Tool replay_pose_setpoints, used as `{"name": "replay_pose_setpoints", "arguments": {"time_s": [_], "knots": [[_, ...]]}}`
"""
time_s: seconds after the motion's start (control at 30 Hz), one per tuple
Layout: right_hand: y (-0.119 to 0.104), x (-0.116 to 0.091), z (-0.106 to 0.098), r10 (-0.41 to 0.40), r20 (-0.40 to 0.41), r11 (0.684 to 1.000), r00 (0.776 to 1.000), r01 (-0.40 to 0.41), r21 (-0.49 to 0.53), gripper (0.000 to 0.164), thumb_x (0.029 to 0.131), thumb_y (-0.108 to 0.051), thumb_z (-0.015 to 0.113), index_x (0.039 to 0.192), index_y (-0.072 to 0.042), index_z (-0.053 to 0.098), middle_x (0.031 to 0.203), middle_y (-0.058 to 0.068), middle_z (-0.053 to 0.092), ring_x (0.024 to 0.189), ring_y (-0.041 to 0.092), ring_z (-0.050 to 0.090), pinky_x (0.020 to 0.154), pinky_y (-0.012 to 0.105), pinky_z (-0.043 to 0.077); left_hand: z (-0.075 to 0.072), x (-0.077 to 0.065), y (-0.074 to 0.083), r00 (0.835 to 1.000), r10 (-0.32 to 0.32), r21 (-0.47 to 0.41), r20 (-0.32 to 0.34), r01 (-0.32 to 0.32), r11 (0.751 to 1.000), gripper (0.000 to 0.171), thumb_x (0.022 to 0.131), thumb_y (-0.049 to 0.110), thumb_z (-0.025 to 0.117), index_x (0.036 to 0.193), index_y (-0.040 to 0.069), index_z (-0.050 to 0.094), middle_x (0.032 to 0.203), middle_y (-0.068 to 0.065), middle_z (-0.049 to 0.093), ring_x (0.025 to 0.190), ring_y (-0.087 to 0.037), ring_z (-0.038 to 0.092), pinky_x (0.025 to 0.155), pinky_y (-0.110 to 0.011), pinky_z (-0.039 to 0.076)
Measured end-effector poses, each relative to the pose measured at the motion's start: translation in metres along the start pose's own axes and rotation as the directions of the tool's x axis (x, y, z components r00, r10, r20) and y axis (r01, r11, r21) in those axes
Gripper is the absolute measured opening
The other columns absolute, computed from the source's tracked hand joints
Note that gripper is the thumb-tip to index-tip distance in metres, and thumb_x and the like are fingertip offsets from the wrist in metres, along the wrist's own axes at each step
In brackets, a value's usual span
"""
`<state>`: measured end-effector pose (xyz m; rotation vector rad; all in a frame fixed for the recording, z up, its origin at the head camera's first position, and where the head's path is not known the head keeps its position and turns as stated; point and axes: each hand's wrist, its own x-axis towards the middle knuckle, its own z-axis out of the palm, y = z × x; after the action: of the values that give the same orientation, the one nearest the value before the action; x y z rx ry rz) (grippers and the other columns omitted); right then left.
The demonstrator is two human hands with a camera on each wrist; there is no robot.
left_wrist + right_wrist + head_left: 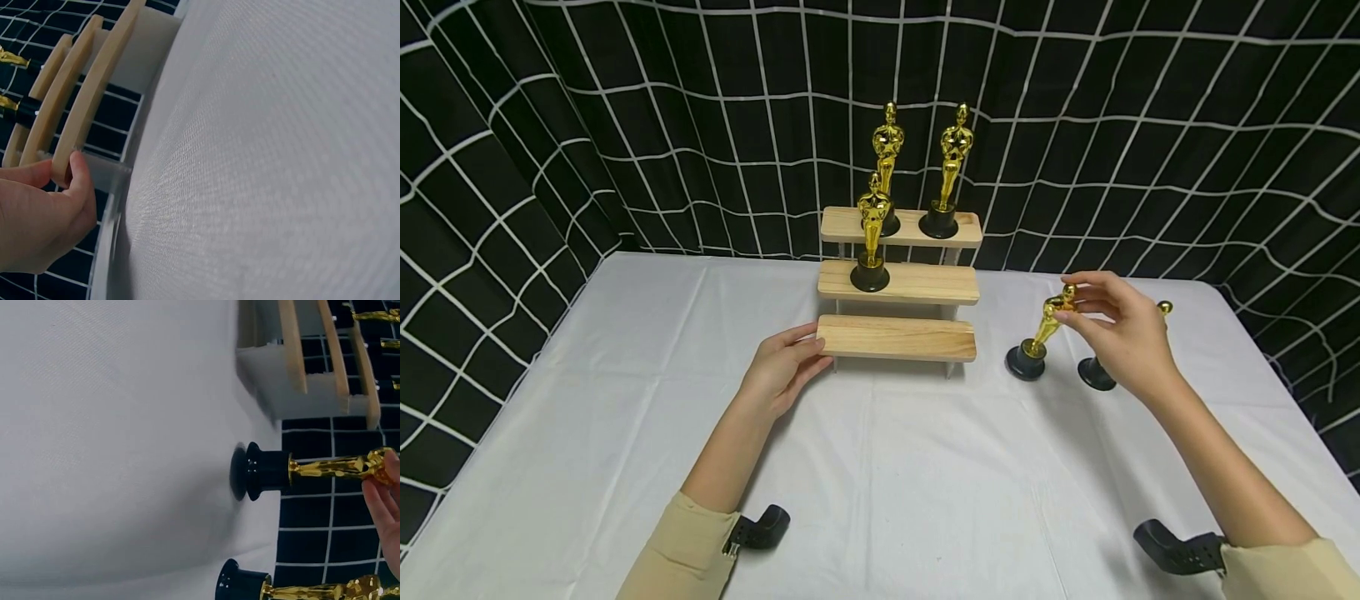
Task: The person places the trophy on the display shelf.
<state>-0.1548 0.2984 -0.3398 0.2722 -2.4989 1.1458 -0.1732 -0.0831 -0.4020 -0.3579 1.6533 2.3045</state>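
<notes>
My left hand (784, 364) pinches the left end of the lowest wooden step (897, 338) of a three-tier display stand, thumb on one face and fingers on the other. To the right of the stand, my right hand (1123, 329) pinches a gold trophy statuette (331, 467) by its upper body. That statuette leans a little, its round black base (1026, 360) close over the white cloth with a dark shadow beside it. Another gold statuette (325, 591) stands just right of it, partly hidden behind my right hand in the head view.
Two gold statuettes, one left (888, 143) and one right (956, 154), stand on the top step (917, 236). A third statuette (872, 223) is at the left of the middle step (928, 283). White cloth (955, 475) covers the table; a black gridded curtain (715, 150) hangs behind.
</notes>
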Motion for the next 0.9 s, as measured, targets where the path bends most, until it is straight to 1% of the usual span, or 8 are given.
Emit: {"name": "replay_pose_setpoints", "arguments": {"time_s": [0.13, 0.23, 0.47, 0.67, 0.9], "knots": [[-0.002, 0.004, -0.001, -0.039, -0.013, 0.999, 0.999, 0.039, 0.006, 0.042, 0.082, 0.01, 0.076, 0.121, 0.001, 0.064, 0.106, 0.008, 0.067, 0.093, -0.007, 0.06, 0.078, 0.003, 0.054, 0.0, 0.0, 0.0, 1.0, -0.003, -0.003, -0.003, 0.003, 1.0, 0.046, 0.102, -0.003, 0.051, 0.147, -0.006, 0.042, 0.141, -0.024, 0.045, 0.119, -0.025, 0.056, 0.096, -0.022, 0.058], [-0.005, 0.006, -0.001, -0.049, -0.014, 0.999, 0.999, 0.049, 0.004, 0.042, 0.082, 0.01, 0.077, 0.121, 0.001, 0.064, 0.106, 0.004, 0.066, 0.093, -0.007, 0.059, 0.079, 0.004, 0.054, 0.0, 0.0, 0.0, 1.0, 0.0, -0.002, 0.0, 0.0, 1.0, 0.046, 0.102, -0.003, 0.05, 0.147, -0.007, 0.041, 0.142, -0.025, 0.044, 0.119, -0.025, 0.056, 0.096, -0.022, 0.057], [-0.012, 0.01, -0.003, -0.029, 0.001, 1.0, 1.0, 0.029, -0.007, 0.043, 0.084, 0.009, 0.075, 0.124, 0.0, 0.063, 0.11, 0.016, 0.067, 0.094, -0.007, 0.058, 0.08, 0.002, 0.052, 0.0, 0.001, 0.0, 1.0, 0.003, -0.002, 0.005, -0.003, 1.0, 0.046, 0.102, -0.003, 0.05, 0.147, -0.007, 0.041, 0.142, -0.025, 0.044, 0.118, -0.024, 0.056, 0.096, -0.022, 0.057], [-0.016, 0.014, -0.005, -0.012, 0.012, 0.999, 1.0, 0.013, -0.032, 0.044, 0.084, 0.007, 0.076, 0.126, 0.0, 0.062, 0.114, 0.016, 0.066, 0.094, -0.008, 0.057, 0.08, 0.001, 0.051, -0.001, 0.002, -0.001, 1.0, 0.007, -0.009, 0.007, -0.007, 1.0, 0.046, 0.102, -0.004, 0.05, 0.147, -0.008, 0.041, 0.142, -0.025, 0.043, 0.114, -0.023, 0.056, 0.098, -0.023, 0.057], [-0.023, 0.018, -0.007, -0.01, 0.022, 0.999, 1.0, 0.011, -0.035, 0.044, 0.085, 0.006, 0.076, 0.126, -0.001, 0.062, 0.113, 0.017, 0.066, 0.093, -0.008, 0.057, 0.079, 0.001, 0.051, 0.0, 0.002, -0.001, 1.0, 0.003, -0.008, 0.001, -0.003, 1.0, 0.046, 0.102, -0.004, 0.05, 0.147, -0.007, 0.041, 0.143, -0.025, 0.043, 0.113, -0.022, 0.057, 0.096, -0.022, 0.057]]}}
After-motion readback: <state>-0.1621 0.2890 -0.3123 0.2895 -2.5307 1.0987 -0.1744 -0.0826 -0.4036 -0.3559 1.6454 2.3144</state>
